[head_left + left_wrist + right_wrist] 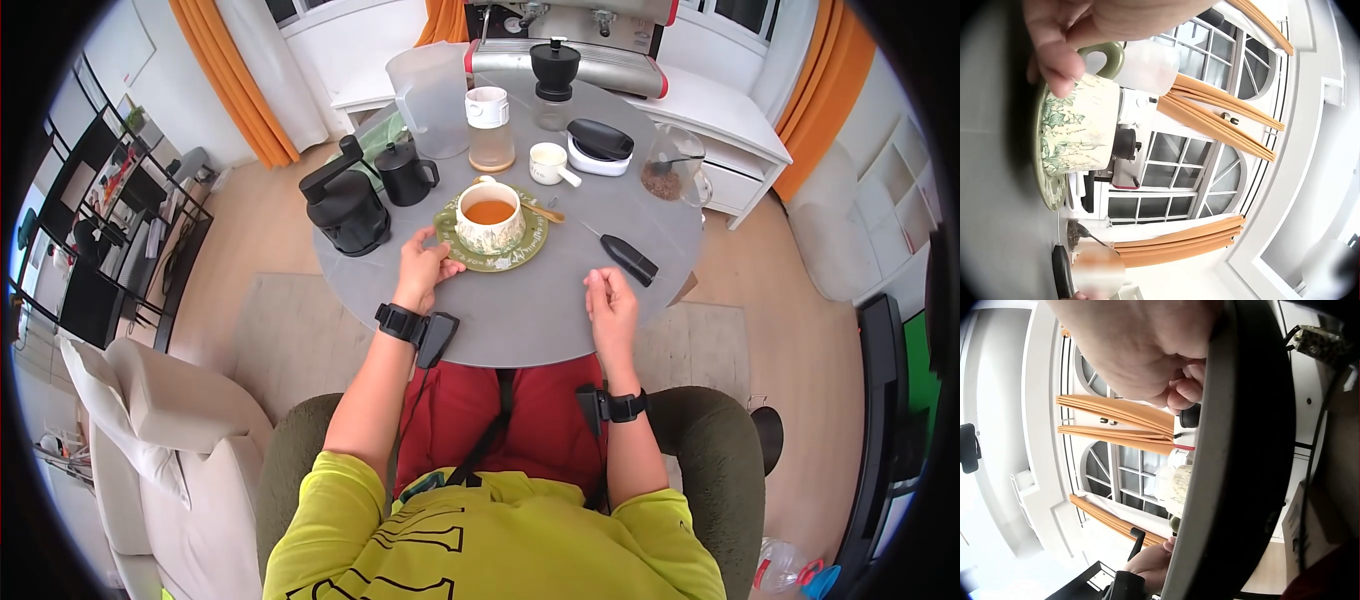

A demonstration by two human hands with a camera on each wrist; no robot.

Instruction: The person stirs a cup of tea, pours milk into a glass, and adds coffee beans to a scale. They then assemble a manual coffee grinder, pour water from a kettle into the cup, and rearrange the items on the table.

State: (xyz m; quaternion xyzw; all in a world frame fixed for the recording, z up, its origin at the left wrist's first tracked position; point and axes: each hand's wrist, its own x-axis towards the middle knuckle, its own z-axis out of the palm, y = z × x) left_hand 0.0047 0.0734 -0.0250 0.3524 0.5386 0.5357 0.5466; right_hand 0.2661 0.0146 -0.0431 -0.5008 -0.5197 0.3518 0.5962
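A cream cup with a leafy pattern (pixel 490 233), holding amber liquid, stands on a green patterned saucer (pixel 495 264). Across the saucer's right side lies a wooden-coloured spoon (pixel 545 213). My left hand (pixel 424 268) pinches the near left rim of the saucer; in the left wrist view its fingers (pixel 1063 62) overlap the side of the cup (pixel 1082 134). My right hand (pixel 611 305) rests near the table's front right edge, fingers loosely curled and holding nothing. Just beyond it lies a black handheld tool with a thin metal rod (pixel 629 260).
Left on the grey round table (pixel 480 325) stand a black kettle (pixel 348 215) and a black pitcher (pixel 405 175). Behind are a clear jug (pixel 432 110), a white-lidded jar (pixel 489 130), a coffee grinder (pixel 553 75), a small white cup (pixel 548 163) and a glass pitcher (pixel 665 180).
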